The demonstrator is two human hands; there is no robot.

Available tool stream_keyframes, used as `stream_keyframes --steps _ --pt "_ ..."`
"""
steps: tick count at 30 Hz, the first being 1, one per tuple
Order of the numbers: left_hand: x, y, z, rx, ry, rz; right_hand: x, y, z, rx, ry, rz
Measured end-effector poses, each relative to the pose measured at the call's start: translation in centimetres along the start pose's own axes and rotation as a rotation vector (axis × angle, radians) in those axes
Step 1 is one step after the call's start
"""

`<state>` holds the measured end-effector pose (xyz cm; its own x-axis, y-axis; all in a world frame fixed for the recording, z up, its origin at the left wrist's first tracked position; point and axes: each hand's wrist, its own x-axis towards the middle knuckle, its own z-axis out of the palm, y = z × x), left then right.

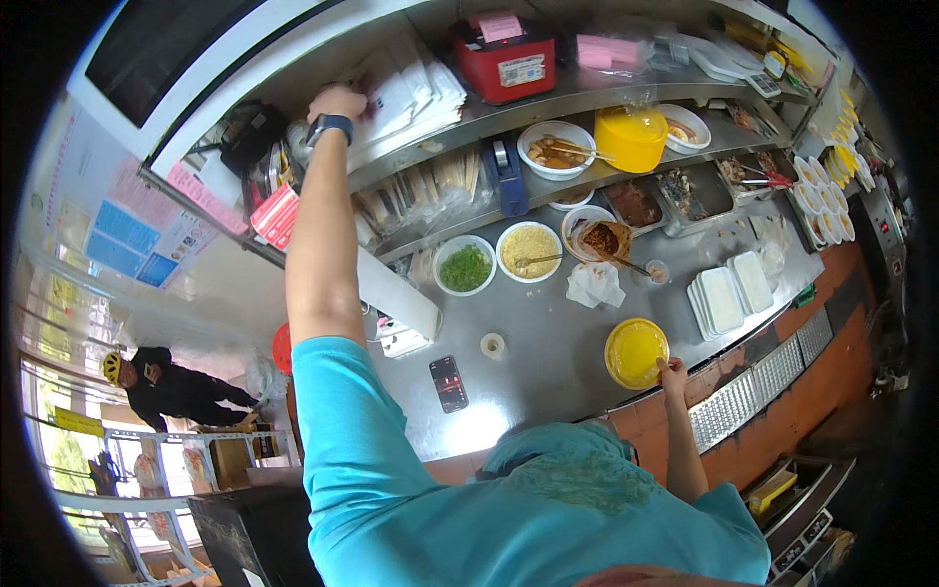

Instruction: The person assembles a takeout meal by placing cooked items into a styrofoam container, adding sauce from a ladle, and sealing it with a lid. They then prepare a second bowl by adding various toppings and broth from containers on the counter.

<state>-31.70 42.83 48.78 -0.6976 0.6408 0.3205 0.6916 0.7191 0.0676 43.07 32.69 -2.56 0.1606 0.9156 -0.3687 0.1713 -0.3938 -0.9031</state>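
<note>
My left arm stretches up to the upper shelf, where my left hand (337, 101), with a dark watch on its wrist, is beside a stack of white paper bags (416, 98). Its fingers are too unclear to tell what they hold, if anything. At the counter's near right, my right hand (673, 374) pinches the rim of a round yellow bowl (636, 352), which seems to have a clear lid on it. The bowl rests at the edge of the steel counter (558, 382). A phone (448, 383) and a small roll of tape (492, 344) lie left of it.
Bowls of chopped greens (465, 266) and minced garlic (529, 251) line the counter's back. White foam lids (729, 293) are stacked at right. A red printer (504, 64) and yellow bowls (629, 137) occupy the shelves. Another person (176, 386) stands at far left.
</note>
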Motion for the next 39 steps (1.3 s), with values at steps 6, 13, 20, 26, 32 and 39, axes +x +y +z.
stream_keyframes --steps 6,13,20,26,32,39 --pt "2.0 -1.8 -1.5 -1.273 -0.255 -0.157 -1.1 -0.5 0.1 -0.059 0.019 -0.003" --pt "-27.0 4.7 -2.8 -1.380 0.319 0.432 -8.4 -13.7 4.8 -0.263 0.054 -0.509" --pt "-52.3 9.1 5.4 -1.178 -0.270 0.208 -19.6 -23.8 15.3 0.207 -0.706 -0.358" --pt "-58.6 4.9 10.6 -1.626 -0.868 -0.502 -20.2 -19.0 14.5 0.034 -0.756 -0.185" --pt "-61.0 4.2 13.1 -1.679 -0.820 -0.501 -20.8 -16.9 13.0 -0.330 -0.711 -0.514" --pt "-60.7 3.8 15.2 -1.421 -0.623 -0.294 -18.7 -16.8 11.2 -0.341 -0.467 -0.263"
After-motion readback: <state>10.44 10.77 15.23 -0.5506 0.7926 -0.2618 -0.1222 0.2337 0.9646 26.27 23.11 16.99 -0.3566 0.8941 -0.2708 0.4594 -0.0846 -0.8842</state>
